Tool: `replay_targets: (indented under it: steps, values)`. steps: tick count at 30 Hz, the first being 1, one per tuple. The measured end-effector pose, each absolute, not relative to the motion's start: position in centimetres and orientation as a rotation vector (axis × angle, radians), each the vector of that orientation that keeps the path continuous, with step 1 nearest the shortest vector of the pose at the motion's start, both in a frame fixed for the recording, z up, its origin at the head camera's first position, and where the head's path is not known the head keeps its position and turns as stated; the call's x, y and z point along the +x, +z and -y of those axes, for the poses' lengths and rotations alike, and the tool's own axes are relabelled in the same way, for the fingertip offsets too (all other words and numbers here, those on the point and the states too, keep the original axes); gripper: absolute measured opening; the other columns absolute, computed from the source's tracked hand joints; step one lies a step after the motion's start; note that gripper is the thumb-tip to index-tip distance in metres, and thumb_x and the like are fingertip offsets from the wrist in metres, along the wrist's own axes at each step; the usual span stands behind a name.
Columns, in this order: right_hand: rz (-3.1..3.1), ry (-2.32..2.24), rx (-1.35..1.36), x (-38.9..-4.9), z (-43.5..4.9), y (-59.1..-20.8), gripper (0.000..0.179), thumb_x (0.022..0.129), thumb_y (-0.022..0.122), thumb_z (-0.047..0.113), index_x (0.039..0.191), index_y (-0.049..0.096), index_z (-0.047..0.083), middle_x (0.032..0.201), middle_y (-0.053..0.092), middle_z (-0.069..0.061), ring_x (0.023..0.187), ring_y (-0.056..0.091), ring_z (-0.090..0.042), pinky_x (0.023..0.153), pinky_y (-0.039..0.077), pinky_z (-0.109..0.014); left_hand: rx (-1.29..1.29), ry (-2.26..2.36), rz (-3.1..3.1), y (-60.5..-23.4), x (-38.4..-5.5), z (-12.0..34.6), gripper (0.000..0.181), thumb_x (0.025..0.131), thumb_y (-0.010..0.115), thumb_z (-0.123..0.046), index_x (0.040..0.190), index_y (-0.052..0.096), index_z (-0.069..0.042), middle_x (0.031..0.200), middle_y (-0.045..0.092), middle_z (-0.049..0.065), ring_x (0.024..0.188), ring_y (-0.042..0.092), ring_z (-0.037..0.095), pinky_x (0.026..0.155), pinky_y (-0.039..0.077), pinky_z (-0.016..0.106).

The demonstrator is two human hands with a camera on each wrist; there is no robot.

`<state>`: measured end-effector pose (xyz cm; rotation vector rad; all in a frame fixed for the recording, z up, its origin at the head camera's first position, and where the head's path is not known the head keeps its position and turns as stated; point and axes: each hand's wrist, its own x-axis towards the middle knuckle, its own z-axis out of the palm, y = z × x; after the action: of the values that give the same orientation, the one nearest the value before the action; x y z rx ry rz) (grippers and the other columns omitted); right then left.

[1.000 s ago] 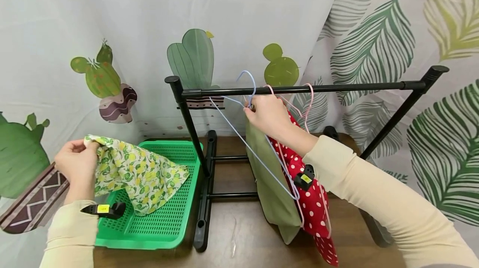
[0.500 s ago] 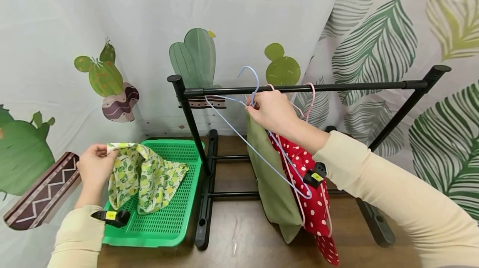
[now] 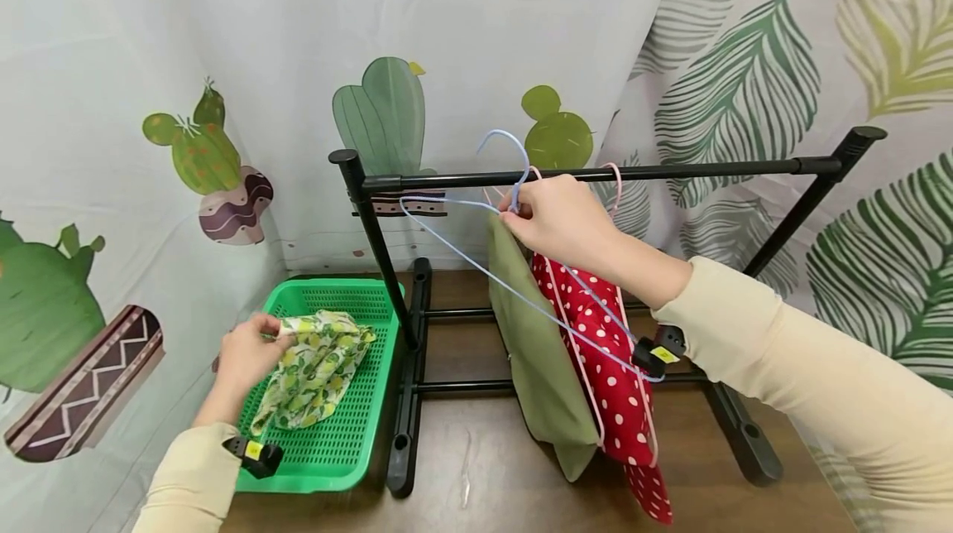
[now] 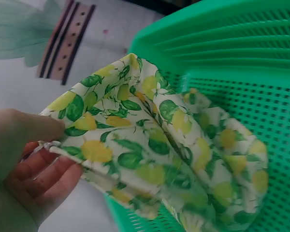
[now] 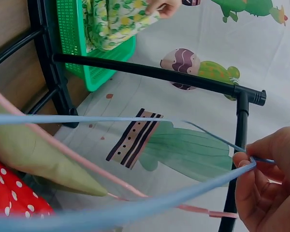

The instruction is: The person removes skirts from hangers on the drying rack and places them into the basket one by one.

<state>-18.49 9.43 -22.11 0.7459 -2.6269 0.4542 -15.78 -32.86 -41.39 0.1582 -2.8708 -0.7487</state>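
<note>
My left hand (image 3: 251, 357) pinches the edge of a white cloth printed with yellow lemons and green leaves (image 3: 316, 367). The cloth's far end rests in a green plastic basket (image 3: 320, 483), and folds show along it in the left wrist view. At the rack, my right hand (image 3: 564, 214) pinches a light blue hanger (image 3: 525, 156) just below its hook. The hook rises above the black bar, and no garment is on this hanger. In the right wrist view, thumb and fingers (image 5: 263, 166) meet at the hanger's neck.
A black rack's top bar (image 3: 707, 172) crosses the table (image 3: 462, 467). An olive green garment (image 3: 532, 351) and a red polka-dot garment (image 3: 606, 384) hang from it on pink hangers (image 3: 616, 185). Curtains with cactus and leaf prints stand behind.
My left hand has moved right and down with the lemon-print cloth, which now bunches more inside the basket. My right hand has shifted right with the blue hanger, and its frame has swung round.
</note>
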Motion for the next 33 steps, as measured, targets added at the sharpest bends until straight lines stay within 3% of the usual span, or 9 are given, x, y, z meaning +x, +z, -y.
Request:
replay_targets:
  steps: [4,11,18,21,23,25,27,29,33]
  values:
    - [2.634,0.459,0.767,-18.1,-10.2,-22.0,0.015,0.085,0.061,0.022,0.087,0.074,0.014,0.055,0.06,0.005,0.048,0.044,-0.013,0.047,0.031,-0.028,0.068,-0.73,2.944,-42.6,-15.7,32.1,0.016,0.084,0.063,-0.018,0.09,0.062,-0.003,0.096,0.06,0.021,0.063,0.058,0.021,0.054,0.042,0.034]
    - [2.612,0.467,0.776,-17.4,-11.5,-22.0,0.014,0.084,0.062,0.022,0.084,0.074,0.015,0.058,0.062,0.006,0.046,0.039,-0.011,0.046,0.03,-0.027,-0.009,-0.704,2.989,-44.3,-15.5,31.1,0.014,0.082,0.065,-0.021,0.083,0.062,-0.007,0.112,0.053,0.021,0.08,0.059,0.026,0.059,0.046,0.037]
    - [2.555,0.461,0.81,-17.0,-12.5,-22.2,0.015,0.084,0.062,0.021,0.077,0.074,0.015,0.072,0.069,0.008,0.045,0.038,-0.008,0.044,0.03,-0.028,-0.021,-0.786,3.048,-45.5,-14.9,30.5,0.015,0.084,0.065,-0.025,0.084,0.064,-0.01,0.099,0.06,0.015,0.064,0.058,0.014,0.05,0.042,0.03]
    - [2.53,0.476,0.812,-16.9,-12.9,-22.3,0.014,0.084,0.062,0.021,0.078,0.074,0.016,0.074,0.069,0.008,0.046,0.039,-0.008,0.064,0.044,-0.038,-0.021,-0.819,3.078,-45.9,-14.7,30.3,0.017,0.085,0.064,-0.028,0.084,0.063,-0.011,0.088,0.064,0.008,0.06,0.055,0.011,0.049,0.04,0.029]
    - [2.514,0.475,0.815,-16.8,-13.3,-22.3,0.014,0.084,0.062,0.02,0.077,0.073,0.017,0.071,0.069,0.009,0.046,0.04,-0.007,0.073,0.044,-0.044,-0.013,-0.825,3.086,-46.0,-14.6,30.2,0.017,0.085,0.064,-0.029,0.083,0.062,-0.012,0.084,0.064,0.005,0.059,0.054,0.011,0.049,0.04,0.029]
    - [2.504,0.473,0.82,-16.7,-13.5,-22.2,0.014,0.084,0.062,0.02,0.077,0.073,0.017,0.066,0.067,0.009,0.045,0.039,-0.007,0.072,0.044,-0.043,-0.007,-0.82,3.086,-46.1,-14.6,30.1,0.017,0.085,0.065,-0.03,0.083,0.061,-0.013,0.084,0.064,0.005,0.061,0.055,0.011,0.05,0.04,0.029]
    - [2.5,0.465,0.824,-16.5,-13.8,-22.2,0.014,0.084,0.061,0.019,0.08,0.074,0.016,0.059,0.063,0.008,0.044,0.038,-0.007,0.057,0.042,-0.034,-0.001,-0.818,3.079,-46.2,-14.5,30.0,0.017,0.085,0.065,-0.029,0.085,0.061,-0.012,0.087,0.065,0.006,0.064,0.057,0.012,0.05,0.041,0.029]
    - [2.494,0.462,0.829,-16.5,-14.1,-22.2,0.014,0.083,0.061,0.018,0.083,0.075,0.015,0.057,0.062,0.008,0.043,0.037,-0.007,0.046,0.031,-0.028,0.004,-0.818,3.068,-46.4,-14.6,29.9,0.017,0.086,0.064,-0.027,0.09,0.062,-0.011,0.09,0.065,0.008,0.067,0.059,0.015,0.051,0.042,0.029]
    - [2.467,0.452,0.831,-16.3,-14.7,-22.2,0.014,0.083,0.061,0.017,0.086,0.075,0.014,0.058,0.062,0.007,0.045,0.038,-0.007,0.047,0.031,-0.027,-0.041,-0.85,3.083,-47.0,-14.6,29.8,0.022,0.089,0.06,-0.025,0.103,0.065,-0.009,0.095,0.065,0.01,0.068,0.059,0.016,0.05,0.042,0.029]
